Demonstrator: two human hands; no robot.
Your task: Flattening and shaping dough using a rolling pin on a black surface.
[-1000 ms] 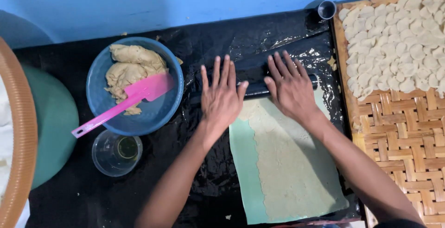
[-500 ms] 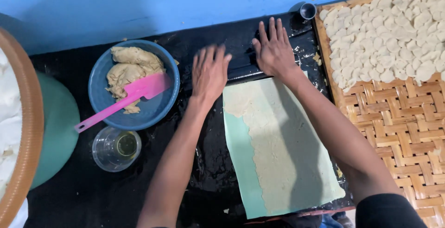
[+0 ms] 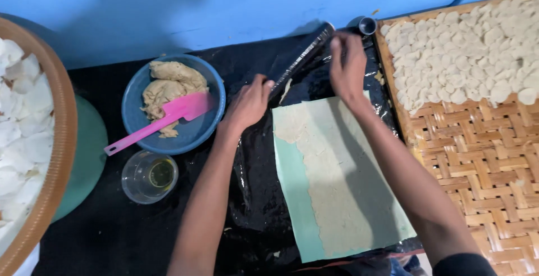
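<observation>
Your left hand (image 3: 247, 105) is closed around the near end of the black rolling pin (image 3: 300, 60), fingers curled over it, so that grip is shut on the pin. Your right hand (image 3: 348, 65) sits at the pin's far end; the fingers bend down onto it, but you cannot tell from this view whether they wrap it or only press on it.

Take the rolling pin as your landmark. Its long axis runs on a slant, from your left hand up and away toward the small metal cup (image 3: 367, 25) that stands just past its far tip. The pin lies on the black plastic sheet (image 3: 255, 197) that covers the worktop, and both hands are on it, one at each end, so neither is nearer than the other.

Just on your side of the pin lies the pale green mat (image 3: 292, 192) with a thin, flattened sheet of dough (image 3: 342, 186) spread over most of it; its top edge is close below the pin but apart from it. To the left of the pin stands the blue bowl (image 3: 199, 133) holding a lump of dough and a pink spatula (image 3: 160, 121), with a clear glass (image 3: 149, 178) nearer you. To the right of the pin is the woven bamboo tray (image 3: 477, 152), carrying many small pale dough pieces (image 3: 466, 51).
</observation>
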